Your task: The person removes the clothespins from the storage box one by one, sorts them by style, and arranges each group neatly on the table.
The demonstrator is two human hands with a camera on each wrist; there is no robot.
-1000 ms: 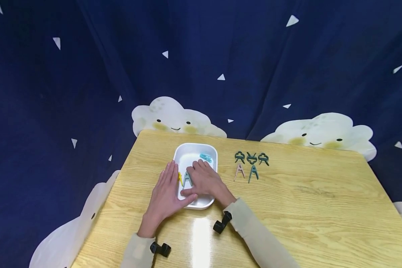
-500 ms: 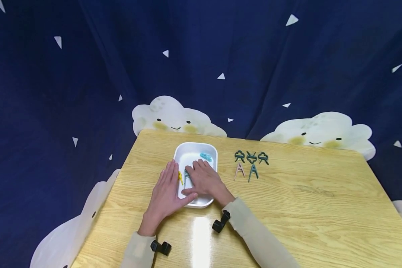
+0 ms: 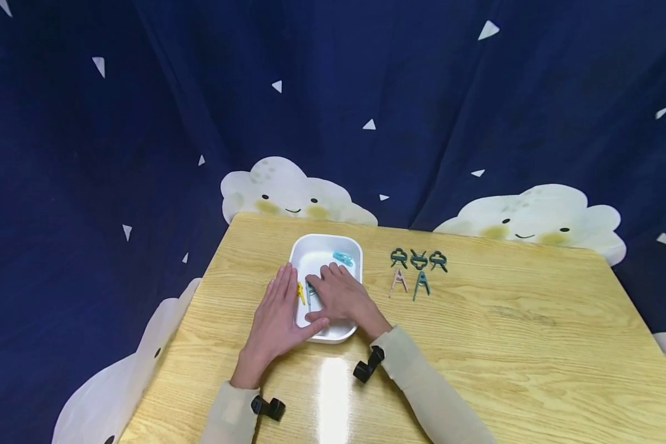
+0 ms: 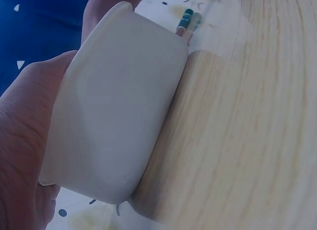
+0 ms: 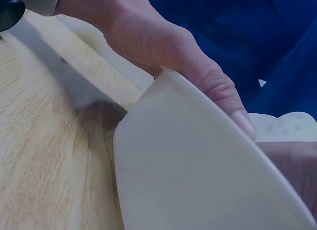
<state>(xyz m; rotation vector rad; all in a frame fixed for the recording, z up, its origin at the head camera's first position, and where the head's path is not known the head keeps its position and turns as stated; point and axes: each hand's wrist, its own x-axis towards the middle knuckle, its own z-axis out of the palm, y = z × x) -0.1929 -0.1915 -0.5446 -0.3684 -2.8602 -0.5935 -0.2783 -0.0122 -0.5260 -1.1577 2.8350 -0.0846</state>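
Lying in the white tray (right hand inside): yellow clip.

A wood-grained rectangular table carried a white, round-cornered rectangular tray on its far left. To the tray's right lay three dark green cloud-shaped clips in a row; nearer, a pink A-shaped clip lay left of a teal A-shaped clip.

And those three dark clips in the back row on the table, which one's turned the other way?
The middle clip: in the head view its legs point up, while those of the left clip and the right clip point down.
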